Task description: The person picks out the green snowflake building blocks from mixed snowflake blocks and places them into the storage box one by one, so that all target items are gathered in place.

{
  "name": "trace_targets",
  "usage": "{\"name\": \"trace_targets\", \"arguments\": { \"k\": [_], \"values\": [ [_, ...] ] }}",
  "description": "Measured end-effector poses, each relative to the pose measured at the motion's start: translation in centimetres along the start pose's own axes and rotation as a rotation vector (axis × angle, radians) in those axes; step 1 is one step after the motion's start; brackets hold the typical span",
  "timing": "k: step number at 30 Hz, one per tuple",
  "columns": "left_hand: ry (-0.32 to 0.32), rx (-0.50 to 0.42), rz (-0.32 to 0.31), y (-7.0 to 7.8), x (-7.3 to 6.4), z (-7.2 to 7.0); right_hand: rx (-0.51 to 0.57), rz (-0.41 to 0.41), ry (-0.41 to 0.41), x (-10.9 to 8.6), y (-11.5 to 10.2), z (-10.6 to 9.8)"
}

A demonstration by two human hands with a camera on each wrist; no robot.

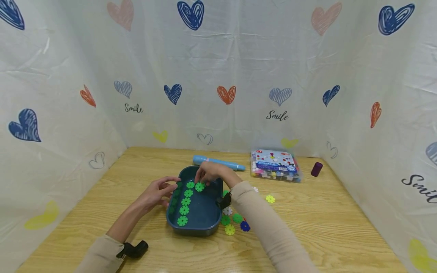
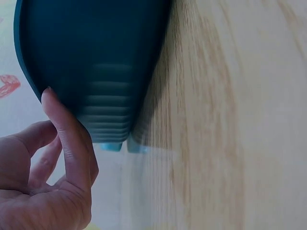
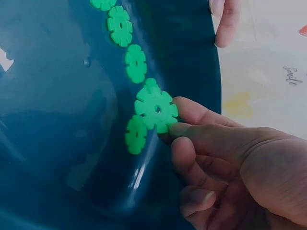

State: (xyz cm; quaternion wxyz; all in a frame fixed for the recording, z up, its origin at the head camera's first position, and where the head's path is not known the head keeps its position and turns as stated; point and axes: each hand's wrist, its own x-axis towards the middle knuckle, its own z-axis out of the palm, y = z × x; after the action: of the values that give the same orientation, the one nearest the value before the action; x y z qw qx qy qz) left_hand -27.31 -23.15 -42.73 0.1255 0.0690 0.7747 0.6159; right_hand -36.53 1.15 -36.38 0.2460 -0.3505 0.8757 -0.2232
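My right hand is inside a dark blue basin, pinching a green flower-shaped plastic disc between thumb and fingertips. This disc overlaps part of another green disc in the right wrist view. Several more green notched discs lie in a lengthwise row along the left part of the basin floor. My left hand is at the basin's left side, and in the left wrist view a fingertip touches the rim. Its other fingers are spread loosely outside the wall.
Loose discs lie right of the basin, among them a yellow disc, a dark blue disc and a white disc, partly behind the right arm. Farther back are a light blue tube, a clear parts box and a purple cylinder.
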Motion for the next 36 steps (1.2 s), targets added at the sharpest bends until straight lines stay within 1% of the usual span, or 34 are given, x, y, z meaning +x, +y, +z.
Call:
{"name": "trace_targets", "arguments": {
  "k": [5,8,20,26,30,36],
  "values": [
    [0.005,-0.004,-0.007,0.0,-0.1,0.0,-0.030,0.030,-0.026,0.5,0.1,0.3],
    [0.003,0.003,-0.005,0.1,-0.1,-0.1,-0.022,0.045,-0.028,0.7,0.0,0.5],
    [-0.003,0.007,0.008,0.0,-0.1,-0.1,-0.044,0.101,-0.011,1.1,-0.2,0.9],
    [-0.008,0.007,0.007,0.0,-0.1,-0.1,-0.080,0.127,-0.003,0.9,-0.1,1.2],
    [-0.006,0.005,0.003,0.2,-0.1,0.0,-0.109,0.130,0.005,0.7,-0.1,1.1],
    [-0.007,0.011,0.007,0.2,-0.1,0.0,-0.112,0.115,0.007,0.4,0.0,0.9]
  ]
}}
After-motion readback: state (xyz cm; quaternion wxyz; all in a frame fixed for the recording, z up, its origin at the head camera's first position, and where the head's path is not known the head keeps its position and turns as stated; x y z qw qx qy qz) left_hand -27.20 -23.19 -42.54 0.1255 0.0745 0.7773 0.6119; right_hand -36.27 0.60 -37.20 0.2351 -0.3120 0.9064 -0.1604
